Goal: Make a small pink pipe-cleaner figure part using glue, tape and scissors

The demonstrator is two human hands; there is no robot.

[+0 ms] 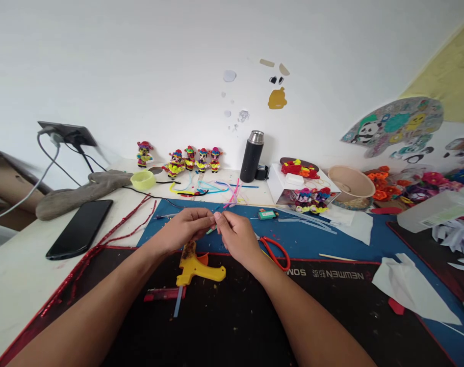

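Observation:
My left hand [191, 224] and my right hand [235, 237] meet above the blue mat, fingertips pinched together. Between them is something small that I cannot make out; a pale greenish bit shows just under the fingers. Below my left hand lies a yellow hot glue gun [201, 270] with a glue stick [177, 302] poking from its back end. Red-handled scissors or pliers [276, 252] lie beside my right wrist, their front end partly hidden by the hand. A red-and-dark cutter-like tool [165, 294] rests left of the glue stick.
Small pipe-cleaner dolls [176, 164] stand along the wall, near a black thermos [253, 157]. A phone [80, 229], red tinsel stems [109, 234] and a tape roll [143, 180] are at left. A green lighter-like item [267, 215], clear glue sticks [312, 224] and white tissue [411, 285] lie right.

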